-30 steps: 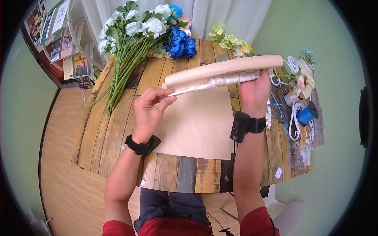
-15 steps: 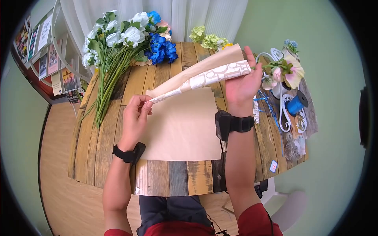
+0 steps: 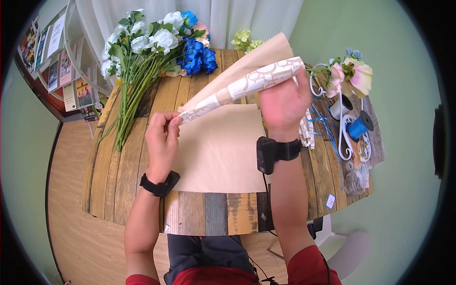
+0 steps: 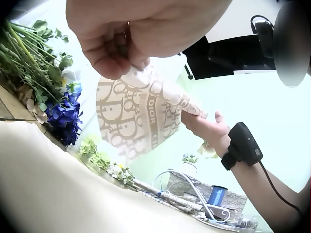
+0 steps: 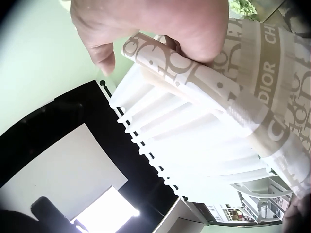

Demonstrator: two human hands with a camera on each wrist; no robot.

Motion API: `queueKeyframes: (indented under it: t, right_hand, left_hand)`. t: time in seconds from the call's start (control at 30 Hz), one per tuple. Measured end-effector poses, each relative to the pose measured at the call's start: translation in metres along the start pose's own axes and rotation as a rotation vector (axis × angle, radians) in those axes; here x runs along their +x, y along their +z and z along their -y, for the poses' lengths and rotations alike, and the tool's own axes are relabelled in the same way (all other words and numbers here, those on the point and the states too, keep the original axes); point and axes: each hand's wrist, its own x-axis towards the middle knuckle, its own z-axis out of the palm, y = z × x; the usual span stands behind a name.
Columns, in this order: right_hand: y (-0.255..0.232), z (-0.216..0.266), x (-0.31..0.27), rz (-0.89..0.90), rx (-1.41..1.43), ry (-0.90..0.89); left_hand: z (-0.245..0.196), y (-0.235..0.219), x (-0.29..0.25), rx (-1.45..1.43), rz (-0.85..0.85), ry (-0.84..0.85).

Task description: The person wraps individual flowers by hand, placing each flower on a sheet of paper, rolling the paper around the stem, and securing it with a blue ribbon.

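A sheet of printed wrapping paper point(image 3: 266, 75), plain tan on one face and white with tan lettering on the other, is rolled into a slim cone above the table. My left hand point(image 3: 162, 137) pinches its narrow tip between thumb and fingers. Palm up at the wide end, my right hand point(image 3: 285, 103) supports the roll, its fingers partly hidden behind the paper and the thumb point(image 4: 218, 117) standing away from it. "DIOR" shows on the printed face point(image 5: 267, 82). Below lies a flat tan paper sheet point(image 3: 221, 152) on the wooden table.
Long-stemmed white flowers point(image 3: 164, 40) and blue flowers point(image 3: 199, 57) lie at the back left. On the right are pink flowers point(image 3: 358, 76), a blue ribbon spool point(image 3: 359, 124), white scrolled metalwork point(image 3: 344, 149) and a small tag point(image 3: 330, 201). A magazine rack point(image 3: 66, 71) stands far left.
The roll has turned so its printed face shows more, and its wide end tilts up. My right hand has shifted left beneath it; the left hand keeps its pinch on the tip.
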Motion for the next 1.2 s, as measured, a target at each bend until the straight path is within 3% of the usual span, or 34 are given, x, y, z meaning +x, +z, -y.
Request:
queueKeyframes:
  t: [0.07, 0.13, 0.23, 0.37, 0.47, 0.57, 0.9, 1.07, 1.2]
  right_hand:
    - [-0.006, -0.014, 0.0, 0.017, -0.105, -0.045]
    - [-0.01, -0.029, -0.003, -0.077, -0.236, 0.106]
    - [-0.002, -0.044, -0.008, -0.103, -0.183, 0.203]
    - [-0.004, -0.034, -0.004, -0.109, -0.191, 0.026]
    - [-0.002, -0.022, -0.004, -0.095, -0.208, -0.016]
    - [0.004, -0.02, -0.004, -0.091, -0.183, -0.049]
    - [-0.003, -0.012, 0.002, -0.249, -0.17, -0.088]
    - [-0.008, -0.007, 0.003, -0.27, -0.146, -0.081]
    - [-0.014, -0.005, 0.005, -0.287, -0.167, -0.107]
  left_hand:
    - [-0.006, 0.0, 0.0, -0.04, -0.076, 0.022]
    - [-0.008, -0.001, -0.001, 0.003, -0.102, 0.065]
    - [-0.008, 0.001, -0.004, 0.106, -0.13, 0.167]
    - [-0.019, 0.003, -0.007, 0.224, -0.115, 0.318]
    - [-0.035, 0.003, -0.011, 0.273, -0.041, 0.292]
    - [-0.024, 0.008, -0.009, 0.2, -0.067, 0.343]
    - [-0.013, 0.001, -0.008, 0.043, -0.075, 0.291]
    - [-0.017, 0.002, -0.008, -0.097, -0.076, 0.042]
    - [-0.014, -0.004, -0.004, -0.021, -0.052, -0.018]
